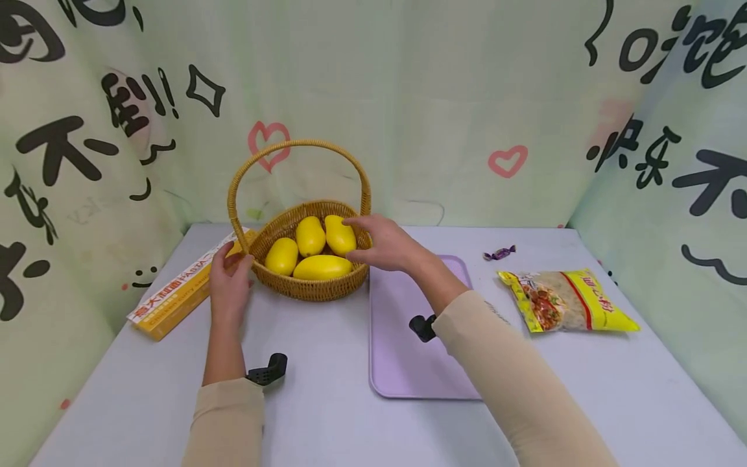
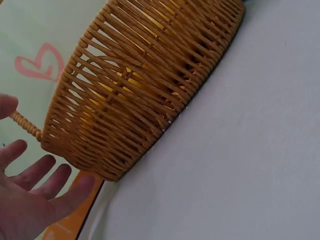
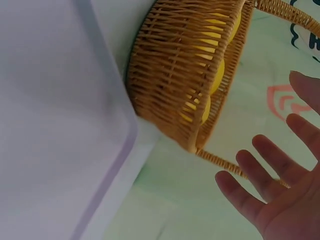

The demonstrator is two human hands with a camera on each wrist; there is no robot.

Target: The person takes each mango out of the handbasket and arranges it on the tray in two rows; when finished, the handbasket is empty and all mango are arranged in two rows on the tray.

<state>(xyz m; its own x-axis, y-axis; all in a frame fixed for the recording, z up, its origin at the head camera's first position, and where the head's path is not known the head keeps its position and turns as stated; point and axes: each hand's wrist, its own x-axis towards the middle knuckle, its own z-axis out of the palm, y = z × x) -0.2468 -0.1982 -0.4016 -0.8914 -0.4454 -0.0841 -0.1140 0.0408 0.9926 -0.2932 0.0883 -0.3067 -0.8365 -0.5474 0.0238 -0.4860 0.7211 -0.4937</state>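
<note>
A woven wicker basket (image 1: 312, 292) with a tall arched handle (image 1: 299, 144) holds several yellow mangoes (image 1: 322, 267). At the basket's left end is my left hand (image 1: 229, 285), its fingers spread and relaxed; the left wrist view shows the fingertips right by the wicker wall (image 2: 125, 100). My right hand (image 1: 382, 243) reaches to the basket's right end, and in the head view its fingers overlap the rim beside the mangoes. In the right wrist view its fingers (image 3: 280, 160) are extended and apart, with nothing held in them.
Left of the basket lies a long yellow-orange box (image 1: 175, 295), partly behind my left hand. A lilac tray (image 1: 408, 363) lies under my right forearm. Farther right are a purple-wrapped candy (image 1: 499, 253) and a yellow food packet (image 1: 569, 301). Printed curtains (image 1: 408, 97) enclose the table.
</note>
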